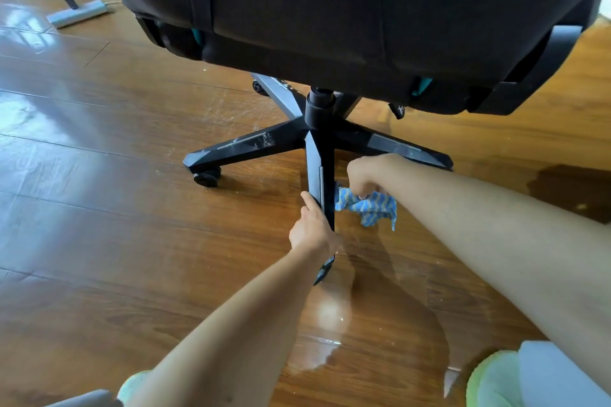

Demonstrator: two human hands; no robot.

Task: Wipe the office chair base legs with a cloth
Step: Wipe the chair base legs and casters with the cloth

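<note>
A black office chair stands on the wooden floor, its five-legged base in the middle of the view. The near leg points toward me. My left hand grips that leg near its outer end, thumb along its left side. My right hand holds a blue and yellow striped cloth bunched against the right side of the same leg. The left leg and right leg show dusty streaks. The seat hides the far legs in part.
A grey power strip lies on the floor at the far left. A castor sits under the left leg's end. My feet in pale green slippers show at the bottom left and bottom right. A dark patch marks the floor at right.
</note>
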